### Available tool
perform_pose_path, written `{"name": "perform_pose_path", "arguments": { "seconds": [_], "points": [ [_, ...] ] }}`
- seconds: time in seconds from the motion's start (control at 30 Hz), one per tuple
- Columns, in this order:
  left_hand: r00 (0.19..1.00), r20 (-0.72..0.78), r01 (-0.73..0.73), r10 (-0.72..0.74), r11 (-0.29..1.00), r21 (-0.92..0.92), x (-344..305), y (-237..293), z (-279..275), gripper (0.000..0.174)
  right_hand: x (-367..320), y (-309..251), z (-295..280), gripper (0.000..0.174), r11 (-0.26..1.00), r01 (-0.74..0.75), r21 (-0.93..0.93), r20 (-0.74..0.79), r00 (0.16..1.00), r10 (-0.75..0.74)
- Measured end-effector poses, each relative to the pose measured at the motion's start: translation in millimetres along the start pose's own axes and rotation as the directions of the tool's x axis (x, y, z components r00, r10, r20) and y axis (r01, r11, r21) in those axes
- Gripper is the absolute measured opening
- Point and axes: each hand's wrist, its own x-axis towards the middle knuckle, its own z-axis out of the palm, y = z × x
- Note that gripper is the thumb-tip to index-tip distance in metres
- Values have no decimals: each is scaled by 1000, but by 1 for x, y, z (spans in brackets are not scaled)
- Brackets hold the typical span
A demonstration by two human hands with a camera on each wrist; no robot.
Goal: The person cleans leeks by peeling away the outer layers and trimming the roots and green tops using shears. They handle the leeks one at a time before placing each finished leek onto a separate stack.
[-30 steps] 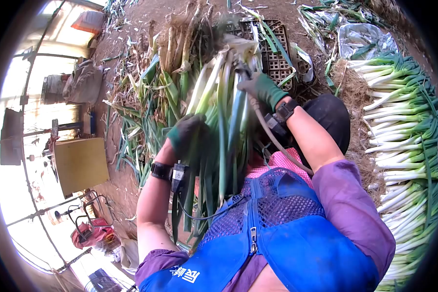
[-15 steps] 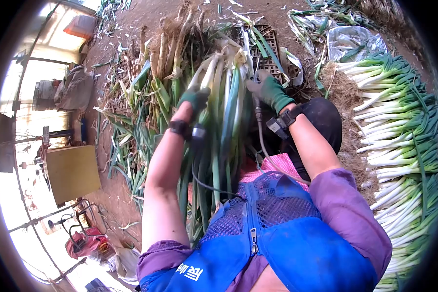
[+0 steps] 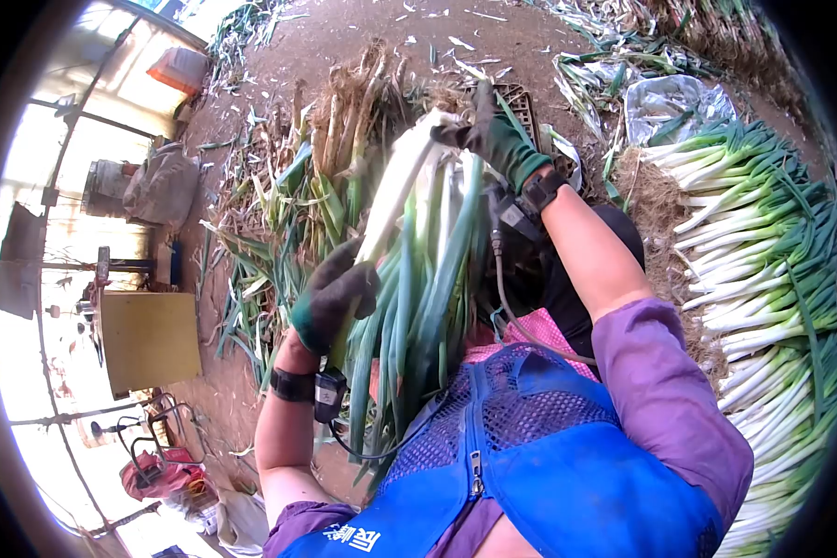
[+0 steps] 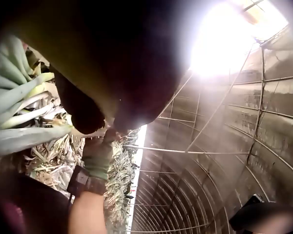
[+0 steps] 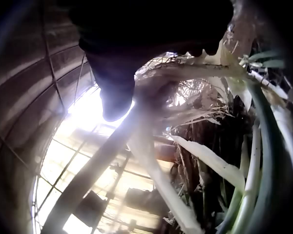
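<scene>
My gloved left hand (image 3: 335, 298) grips a long green onion (image 3: 395, 181), its white shaft slanting up to the right in the head view. At its root end is my gloved right hand (image 3: 498, 139), thumb across the shaft's tip and fingers beyond it. In the right wrist view, the dark right hand (image 5: 136, 53) overhangs the tangled roots (image 5: 161, 92), with pale skin strips near its fingers. Beneath the held onion, more green onions (image 3: 428, 279) lie with leaves toward my lap. A hose (image 3: 500, 279) rises to the right wrist, its upper end hidden.
Unpeeled green onions with dry brown tops (image 3: 344, 121) are heaped to the left. Cleaned green onions (image 3: 744, 279) lie in a long row on the right. Behind my right hand stands a plastic crate (image 3: 521, 107); a plastic-lined container (image 3: 674, 102) sits farther right.
My left hand has moved down and left, and one onion now stands out above the bunch. My right hand has moved up and left to that onion's root end.
</scene>
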Motion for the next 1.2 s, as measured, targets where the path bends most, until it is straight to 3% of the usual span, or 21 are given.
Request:
{"name": "perform_pose_path", "arguments": {
  "seconds": [0.03, 0.07, 0.1, 0.13, 0.23, 0.33, 0.4, 0.43, 0.47, 0.5, 0.53, 0.6, 0.67, 0.73, 0.83, 0.87, 0.93, 1.0, 1.1, 1.17, 1.2],
  "points": [
    [1000, 6, 20, -20, 1000, 21, -3, -4, 0, 55, -3, -10, 2, 152, 994, -81, -76, -46, 996, 78],
    [1000, 24, 6, -6, 1000, -13, -6, -8, 4, 55, -11, -18, -2, 148, 984, -144, 103, 70, 988, 137],
    [999, 41, -7, 9, 999, -47, -10, -11, 8, 55, -16, -12, -3, 138, 982, -44, 181, 91, 995, 28],
    [999, 33, -2, 4, 998, -58, -14, -9, 14, 53, -21, -9, -5, 133, 990, -3, 140, 104, 995, -12],
    [999, 25, -19, 21, 998, -61, -26, -10, 12, 52, 25, 79, -5, 127, 949, 163, 270, 134, 970, -205],
    [999, 48, 19, -17, 999, -42, -31, -14, 18, 49, 5, 54, 6, 103, 893, 43, 449, 117, 987, -107],
    [998, 60, -27, 27, 1000, -6, -29, -19, 15, 50, -5, 22, 1, 73, 921, 291, 259, 135, 933, -333],
    [997, 65, -49, 48, 999, 11, -29, -21, 12, 51, -5, 5, -4, 56, 811, 585, 20, 133, 802, -582],
    [996, 65, -57, 54, 997, 45, -29, -20, 6, 52, -5, -13, -9, 39, 529, 787, -319, 119, 587, -801],
    [993, 41, -111, 109, 992, 64, -26, -22, 5, 51, -5, -30, -14, 23, 228, 787, -574, 96, 341, -935],
    [986, 18, -166, 165, 982, 86, -23, -23, 5, 51, -10, -53, -15, 26, 209, 783, -585, 117, 337, -934],
    [963, -15, -267, 269, 960, 83, -20, -21, 5, 49, -36, -119, -24, 36, 405, 839, -363, 147, 481, -864],
    [922, -42, -384, 385, 923, 21, -19, -4, 14, 47, -68, -171, -25, 43, 599, 795, 93, 82, 594, -800],
    [890, -35, -451, 454, 890, 69, -22, 13, 19, 45, -72, -193, -32, 39, 422, 904, -65, -16, 422, -906],
    [955, 89, -292, 284, 952, 95, -24, 37, 26, 51, -58, -187, -32, 55, 380, 913, 146, -167, 402, -900],
    [952, 133, -286, 276, 956, 63, -21, 37, 35, 59, -54, -165, -36, 56, 614, 715, 334, -35, 661, -750],
    [952, 191, -242, 238, 970, -3, -17, 39, 39, 57, -48, -141, -28, 56, 659, 290, 694, 334, 681, -652],
    [947, 219, -227, 235, 972, -65, -9, 29, 35, 56, -71, -123, -14, 62, 704, 223, 674, 347, 746, -568],
    [922, 329, -131, 203, 965, -228, -3, 14, 27, 58, -86, -120, -6, 61, 851, 194, 488, 379, 832, -406],
    [937, 307, -107, 165, 975, -196, -2, 7, 25, 63, -61, -106, -22, 50, 962, 270, 39, 428, 865, -260],
    [938, 316, -113, 141, 988, -106, -2, 7, 23, 83, -71, -118, -28, 43, 954, 291, 72, 499, 817, -288]
  ]
}}
